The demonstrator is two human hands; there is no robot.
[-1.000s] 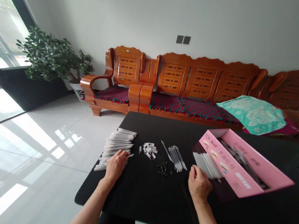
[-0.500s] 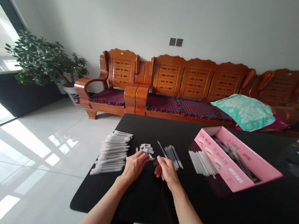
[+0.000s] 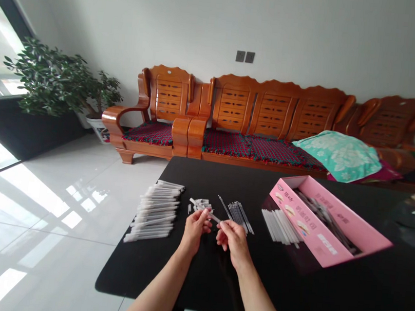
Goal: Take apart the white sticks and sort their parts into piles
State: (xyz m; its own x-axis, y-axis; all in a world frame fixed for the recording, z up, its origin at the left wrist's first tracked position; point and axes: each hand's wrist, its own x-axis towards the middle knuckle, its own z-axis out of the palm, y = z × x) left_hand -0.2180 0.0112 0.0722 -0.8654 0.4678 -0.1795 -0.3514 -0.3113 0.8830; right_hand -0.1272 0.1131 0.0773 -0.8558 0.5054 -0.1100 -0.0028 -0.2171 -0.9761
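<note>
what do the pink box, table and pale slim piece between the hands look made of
Pink box: probably cardboard, printed and smooth, from its thin walls and lettering. Table: glossy black, perhaps glass or lacquer; it faintly mirrors the box. Pale slim piece: likely matte plastic from its milky look, but too small to be sure.

Head cam, looking fwd + down over the near edge of a blk table (image 3: 326, 294).

Lens is sitting on the person's head, tilting down, giving a wide FOV w/ pic squeezed in ht. L hand (image 3: 196, 228) + R hand (image 3: 235, 241) are showing approx. lower ctr, near the cam. Wood sofa (image 3: 267, 105) is standing farther off, facing the lens across mid-frame; wall (image 3: 315, 29) behind is filling the top. Plant (image 3: 49, 77) + floor (image 3: 79, 187) are taking up the L side; pink box (image 3: 292, 215) is lying R of ctr.
</note>
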